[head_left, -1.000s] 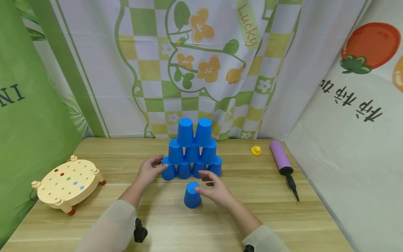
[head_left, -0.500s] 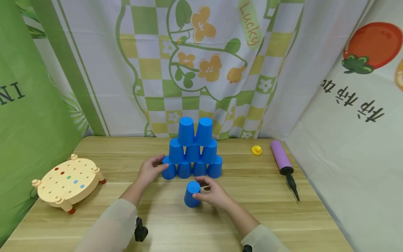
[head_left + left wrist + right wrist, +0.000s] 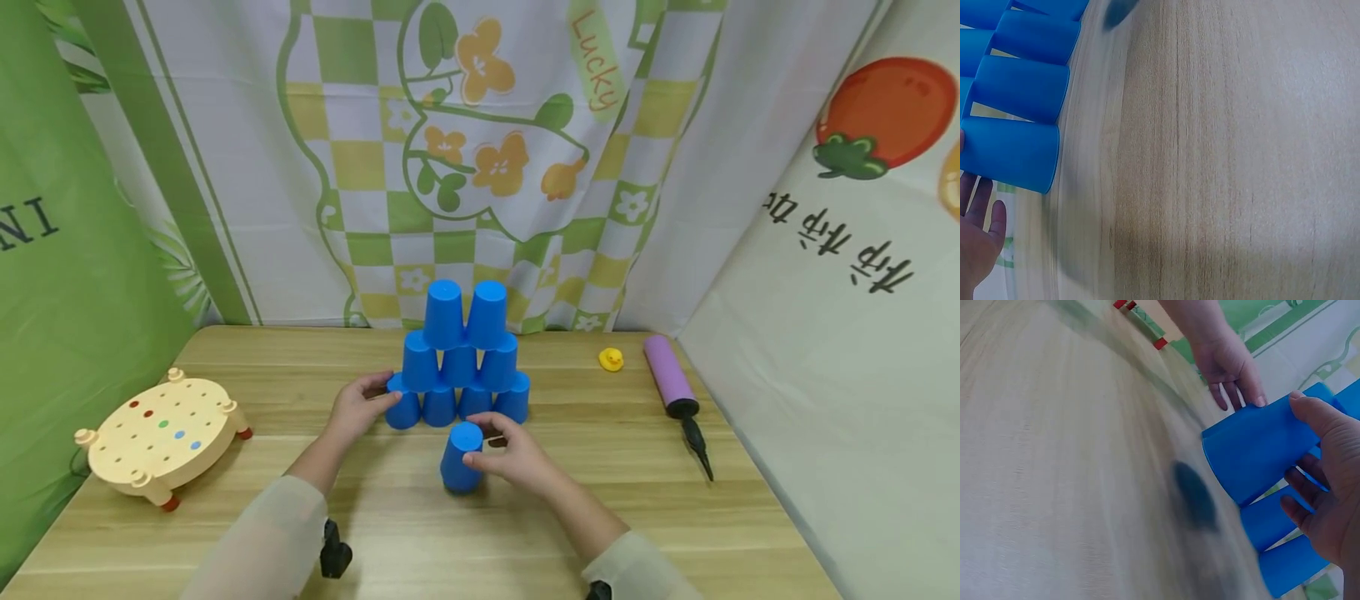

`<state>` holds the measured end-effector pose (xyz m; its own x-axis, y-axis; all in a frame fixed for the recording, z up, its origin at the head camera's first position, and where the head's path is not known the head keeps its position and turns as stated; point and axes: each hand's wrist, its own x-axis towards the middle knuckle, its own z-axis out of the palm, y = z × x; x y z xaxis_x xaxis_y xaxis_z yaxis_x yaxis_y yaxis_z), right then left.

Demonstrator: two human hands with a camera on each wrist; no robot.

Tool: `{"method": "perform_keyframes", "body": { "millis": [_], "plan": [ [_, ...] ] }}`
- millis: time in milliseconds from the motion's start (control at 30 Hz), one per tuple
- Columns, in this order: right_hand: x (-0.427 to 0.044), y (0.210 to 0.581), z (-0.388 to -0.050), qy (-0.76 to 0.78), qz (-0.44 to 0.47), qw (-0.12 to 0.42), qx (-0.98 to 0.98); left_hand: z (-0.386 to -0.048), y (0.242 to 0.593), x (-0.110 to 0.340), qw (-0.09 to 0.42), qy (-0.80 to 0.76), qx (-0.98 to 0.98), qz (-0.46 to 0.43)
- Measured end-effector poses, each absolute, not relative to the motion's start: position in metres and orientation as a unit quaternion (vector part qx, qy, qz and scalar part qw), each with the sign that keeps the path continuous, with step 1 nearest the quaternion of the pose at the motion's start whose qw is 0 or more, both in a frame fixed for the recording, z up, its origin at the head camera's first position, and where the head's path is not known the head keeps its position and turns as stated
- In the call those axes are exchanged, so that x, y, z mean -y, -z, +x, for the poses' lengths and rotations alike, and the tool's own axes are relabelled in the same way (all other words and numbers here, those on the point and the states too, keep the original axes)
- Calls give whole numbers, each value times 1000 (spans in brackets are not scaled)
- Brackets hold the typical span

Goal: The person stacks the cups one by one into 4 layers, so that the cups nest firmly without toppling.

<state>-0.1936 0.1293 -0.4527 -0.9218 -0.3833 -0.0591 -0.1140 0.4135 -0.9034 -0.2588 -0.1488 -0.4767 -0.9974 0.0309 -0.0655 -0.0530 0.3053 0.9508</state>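
Note:
In the head view, several blue cups stand upside down in a three-row pyramid, with two cups (image 3: 487, 317) on top. My left hand (image 3: 363, 402) rests at the bottom row's left cup (image 3: 1013, 153), thumb on the near side, relaxed fingers beside it. My right hand (image 3: 517, 454) grips a separate blue cup (image 3: 461, 460) in front of the pyramid, thumb on the near side and fingers around the far side. This cup is upside down, slightly tilted and just off the table; its shadow lies apart from it in the right wrist view.
A cream pegboard-like round stand (image 3: 161, 433) with short legs is at the left of the wooden table (image 3: 405, 542). At the back right lie a yellow toy duck (image 3: 611, 359) and a purple hand pump (image 3: 670, 375) with a black nozzle. Printed curtains (image 3: 360, 167) hang behind.
My right hand has closed its fingers around the single cup and raised it slightly from the table. My left hand stays at the pyramid's lower left cup.

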Motion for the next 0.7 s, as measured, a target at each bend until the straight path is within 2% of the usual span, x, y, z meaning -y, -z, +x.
{"method": "perform_keyframes", "body": {
  "millis": [267,500,700],
  "plan": [
    [-140,404,-198,519,-175,86,-832,-256,475,148,31,-588,-808,-8],
    [-149,342,-209,514,-203,46,-832,-256,475,148,27,-586,-810,-4],
    [-149,287,-222,511,-186,17,-839,-256,475,147,20,-589,-808,-1]
  ]
}}
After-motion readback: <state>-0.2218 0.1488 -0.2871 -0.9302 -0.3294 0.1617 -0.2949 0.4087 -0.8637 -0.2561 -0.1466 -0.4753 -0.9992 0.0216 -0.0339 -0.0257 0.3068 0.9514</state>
